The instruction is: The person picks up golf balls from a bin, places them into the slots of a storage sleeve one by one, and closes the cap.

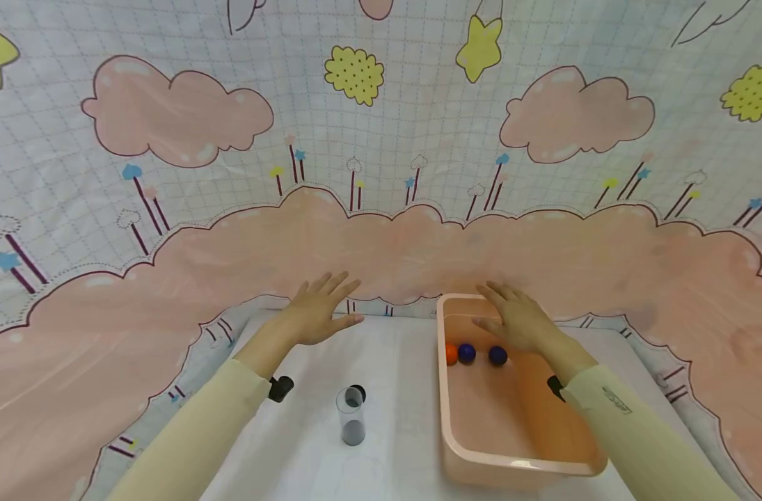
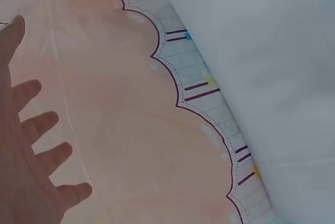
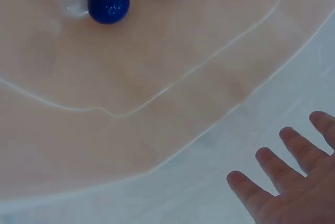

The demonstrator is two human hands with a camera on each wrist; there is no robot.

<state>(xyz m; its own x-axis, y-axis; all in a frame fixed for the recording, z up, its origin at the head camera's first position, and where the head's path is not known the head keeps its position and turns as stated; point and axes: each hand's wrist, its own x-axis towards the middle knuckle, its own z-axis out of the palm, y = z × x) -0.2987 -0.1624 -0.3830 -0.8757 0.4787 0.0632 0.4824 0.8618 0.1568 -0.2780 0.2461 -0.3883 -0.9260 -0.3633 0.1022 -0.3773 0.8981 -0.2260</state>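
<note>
My left hand (image 1: pixel 316 311) hovers over the far left part of the white table, fingers spread and holding nothing. Over the far right part of a peach plastic bin (image 1: pixel 445 390) hangs my right hand (image 1: pixel 517 320), its fingers also straight and apart. Inside the bin lie an orange ball (image 1: pixel 451 354) and two dark blue balls (image 1: pixel 466 353), grouped near the far left wall. The right wrist view shows both blue balls (image 3: pixel 108 4) close up. A clear cylindrical cup (image 1: pixel 351 417) stands on the table left of the bin, with a small black round thing (image 1: pixel 358 393) just behind it.
The white table (image 1: pixel 293 445) reaches under the bin and cup. Behind and around it hangs a fabric (image 1: pixel 387 250) printed with pink clouds and yellow stars. Each wrist wears a small black device (image 1: pixel 281 388).
</note>
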